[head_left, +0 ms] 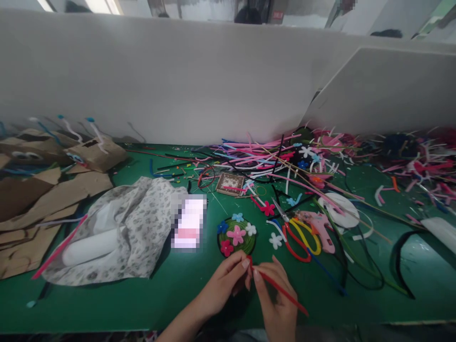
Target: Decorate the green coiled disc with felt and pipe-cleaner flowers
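Note:
A red pipe cleaner (281, 288) runs between my two hands near the front edge of the table. My left hand (228, 280) pinches its upper end, which looks bent. My right hand (276, 294) grips it a little lower, and the rest slants down to the right across the fingers. Just beyond my hands lies a round green coil (236, 234) with a dark rim, bearing several fuzzy flowers: a pink one (236, 234) in the middle, with blue, light blue, white and red ones around it. A loose white flower (275, 240) lies to its right.
Scissors (298, 237) with red and yellow handles and a pink glue gun (322, 230) lie at the right. A lit phone (188, 223) and a patterned cloth (142, 228) are at the left. Pipe cleaners (249, 154) pile up along the grey partition (160, 80).

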Demonstrator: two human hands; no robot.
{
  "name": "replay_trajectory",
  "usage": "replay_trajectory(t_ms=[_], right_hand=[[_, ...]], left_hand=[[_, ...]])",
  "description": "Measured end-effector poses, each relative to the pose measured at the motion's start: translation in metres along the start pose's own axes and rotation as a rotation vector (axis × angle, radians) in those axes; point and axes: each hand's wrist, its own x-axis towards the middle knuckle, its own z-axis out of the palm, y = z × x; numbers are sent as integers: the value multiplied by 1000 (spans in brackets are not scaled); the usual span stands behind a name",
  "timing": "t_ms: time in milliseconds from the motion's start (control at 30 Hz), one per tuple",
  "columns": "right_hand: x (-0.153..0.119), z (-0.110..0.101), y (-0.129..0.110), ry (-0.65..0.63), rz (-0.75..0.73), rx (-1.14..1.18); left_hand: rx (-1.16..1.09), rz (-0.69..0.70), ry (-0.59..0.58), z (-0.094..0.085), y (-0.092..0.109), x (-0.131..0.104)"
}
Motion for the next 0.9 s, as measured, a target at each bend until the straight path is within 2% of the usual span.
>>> replay_trajectory(t_ms=[167, 300, 533, 700, 900], right_hand=[[3, 3, 1, 22, 14, 24], [2, 3, 1, 23, 18, -9], [1, 4, 5, -12, -80, -78], [2, 6, 2, -15, -101, -64], [8, 1, 1, -53, 18, 96]], left_hand=[[-23, -9, 8, 3, 1, 6], [23, 14, 73, 4, -6, 8], [84, 57, 161, 0, -17, 5], [92, 37, 119, -5, -15, 5], [57, 58, 18, -8, -11, 3]])
